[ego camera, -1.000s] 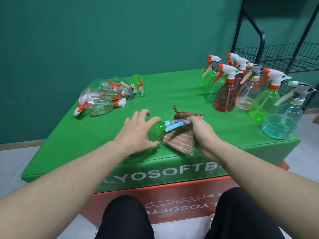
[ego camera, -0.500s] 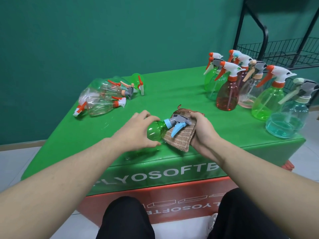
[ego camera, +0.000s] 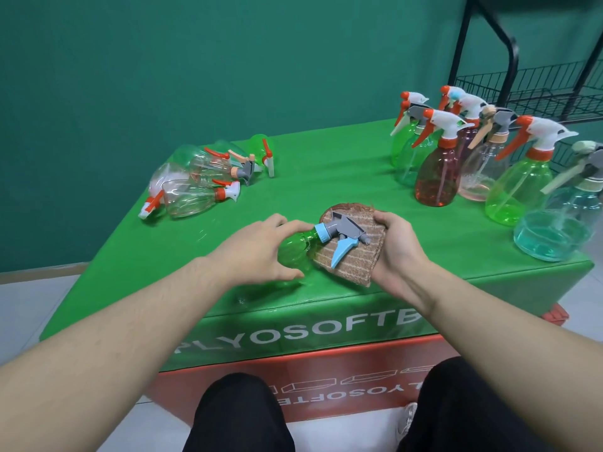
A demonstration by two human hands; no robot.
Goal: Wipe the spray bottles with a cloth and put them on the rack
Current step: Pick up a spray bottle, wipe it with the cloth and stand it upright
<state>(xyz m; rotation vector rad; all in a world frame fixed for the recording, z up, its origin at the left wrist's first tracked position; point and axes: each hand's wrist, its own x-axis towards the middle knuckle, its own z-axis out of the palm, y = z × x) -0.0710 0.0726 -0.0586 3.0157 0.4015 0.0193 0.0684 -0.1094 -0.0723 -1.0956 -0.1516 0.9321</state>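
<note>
A green spray bottle (ego camera: pixel 295 252) with a grey and blue trigger head lies on its side near the front of the green table (ego camera: pixel 326 171). My left hand (ego camera: pixel 257 249) grips its body. My right hand (ego camera: pixel 396 246) holds a brown striped cloth (ego camera: pixel 354 256) under the trigger head. Several bottles (ego camera: pixel 199 187) lie in a heap at the back left. Several upright bottles (ego camera: pixel 437 171) stand at the right. The black wire rack (ego camera: pixel 535 89) stands behind them at the far right.
The table's front edge is close below my hands, with white lettering on its side. A teal wall runs behind the table. My knees in black trousers show at the bottom. White floor lies on both sides.
The bottle has turned in my hands, so its blue trigger now points down toward me. The cloth now lies flat beneath the trigger head instead of hanging beside it.
</note>
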